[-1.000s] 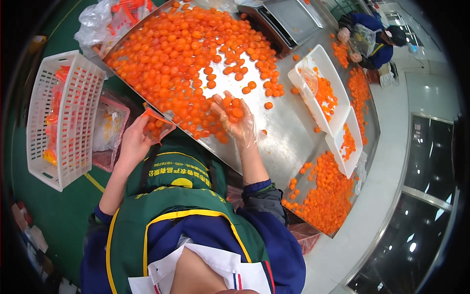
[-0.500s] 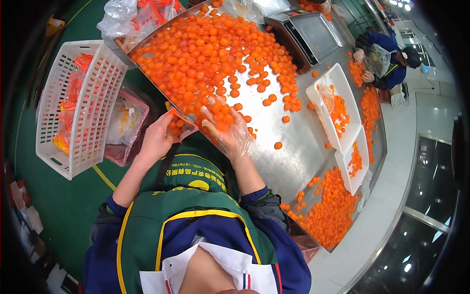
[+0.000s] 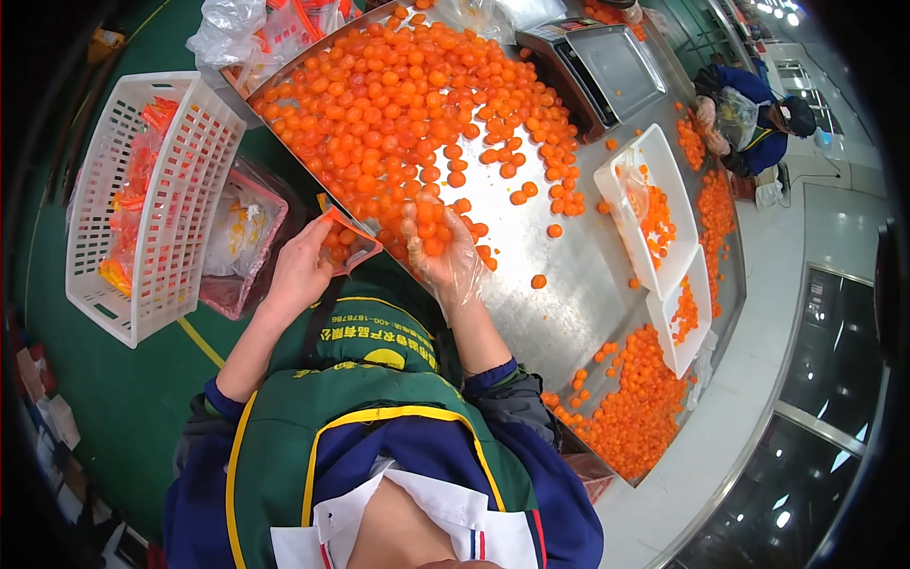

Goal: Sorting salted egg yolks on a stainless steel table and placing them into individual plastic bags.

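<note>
Bare and closed, my left hand (image 3: 301, 264) grips a small orange-and-clear plastic bag (image 3: 363, 254) at the near edge of the metal table (image 3: 531, 327). The bag's mouth gapes toward the right, and several orange balls that look like egg yolks show inside. My right hand (image 3: 457, 264), in a clear plastic glove, is cupped palm up around several egg yolks (image 3: 433, 230), just right of the bag mouth. Beyond both hands spreads a big heap of the same egg yolks (image 3: 379, 104).
At left stands a white slotted basket (image 3: 180, 204) of orange packets, beside a pink-lined bin (image 3: 270, 223). A scale (image 3: 616, 71) sits at the back. White trays (image 3: 621, 204) and another yolk heap (image 3: 630, 417) lie at right. A person (image 3: 754, 119) works at the far right.
My right fingers have curled upright around the egg yolks, and the hand has shifted slightly. The left hand and bag hold nearly still. The far person's hands have moved a little.
</note>
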Demonstrator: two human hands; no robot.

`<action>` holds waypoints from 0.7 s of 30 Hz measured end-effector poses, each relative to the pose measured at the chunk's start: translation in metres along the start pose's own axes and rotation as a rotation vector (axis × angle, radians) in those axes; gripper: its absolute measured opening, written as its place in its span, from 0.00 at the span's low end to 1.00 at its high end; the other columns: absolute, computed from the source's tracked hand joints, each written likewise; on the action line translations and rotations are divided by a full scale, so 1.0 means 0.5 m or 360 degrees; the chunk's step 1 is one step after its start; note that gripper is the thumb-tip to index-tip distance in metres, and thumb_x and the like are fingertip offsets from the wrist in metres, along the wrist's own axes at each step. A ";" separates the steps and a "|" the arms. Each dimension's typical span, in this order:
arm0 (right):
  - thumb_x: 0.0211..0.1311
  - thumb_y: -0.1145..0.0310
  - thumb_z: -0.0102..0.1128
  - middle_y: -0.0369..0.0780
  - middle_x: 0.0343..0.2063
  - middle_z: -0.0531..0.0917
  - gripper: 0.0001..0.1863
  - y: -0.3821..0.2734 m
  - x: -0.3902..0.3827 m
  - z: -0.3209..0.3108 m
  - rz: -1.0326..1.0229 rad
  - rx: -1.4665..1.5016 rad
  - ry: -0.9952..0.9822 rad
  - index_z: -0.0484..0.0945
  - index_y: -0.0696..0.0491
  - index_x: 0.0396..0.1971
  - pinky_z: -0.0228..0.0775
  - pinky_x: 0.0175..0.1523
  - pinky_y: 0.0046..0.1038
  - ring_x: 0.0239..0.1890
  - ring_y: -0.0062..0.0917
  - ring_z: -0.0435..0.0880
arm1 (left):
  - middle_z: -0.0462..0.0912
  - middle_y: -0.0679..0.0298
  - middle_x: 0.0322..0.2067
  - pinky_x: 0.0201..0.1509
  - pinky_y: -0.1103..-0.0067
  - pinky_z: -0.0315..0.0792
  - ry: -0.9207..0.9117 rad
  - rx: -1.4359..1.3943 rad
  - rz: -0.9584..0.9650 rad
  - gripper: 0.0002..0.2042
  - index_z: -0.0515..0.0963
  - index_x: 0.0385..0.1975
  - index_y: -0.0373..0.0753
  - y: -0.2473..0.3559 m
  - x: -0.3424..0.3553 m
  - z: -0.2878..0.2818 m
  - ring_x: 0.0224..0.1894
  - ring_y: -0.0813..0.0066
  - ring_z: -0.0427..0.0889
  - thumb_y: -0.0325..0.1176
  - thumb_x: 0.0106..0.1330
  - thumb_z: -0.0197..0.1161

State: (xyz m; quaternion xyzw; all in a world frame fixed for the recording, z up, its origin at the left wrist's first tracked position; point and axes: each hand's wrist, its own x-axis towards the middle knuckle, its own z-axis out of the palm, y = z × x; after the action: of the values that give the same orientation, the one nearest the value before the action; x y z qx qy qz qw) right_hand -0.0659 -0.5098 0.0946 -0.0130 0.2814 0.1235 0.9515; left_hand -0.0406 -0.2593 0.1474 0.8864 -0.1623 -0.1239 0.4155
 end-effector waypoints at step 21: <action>0.74 0.61 0.49 0.48 0.61 0.72 0.24 0.073 -0.085 0.170 0.0335 -0.0858 -0.0060 0.69 0.61 0.61 0.74 0.59 0.50 0.58 0.40 0.77 | 0.71 0.49 0.60 0.48 0.67 0.75 -0.0048 -0.0017 -0.0036 0.32 0.68 0.60 0.31 0.013 0.015 0.019 0.51 0.47 0.78 0.13 0.47 0.51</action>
State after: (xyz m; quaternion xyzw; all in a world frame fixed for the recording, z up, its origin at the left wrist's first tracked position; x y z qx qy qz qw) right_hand -0.0640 -0.4763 0.1906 -0.2339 0.2204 0.2922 0.9007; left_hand -0.0384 -0.2725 0.1458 0.8839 -0.1580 -0.1428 0.4163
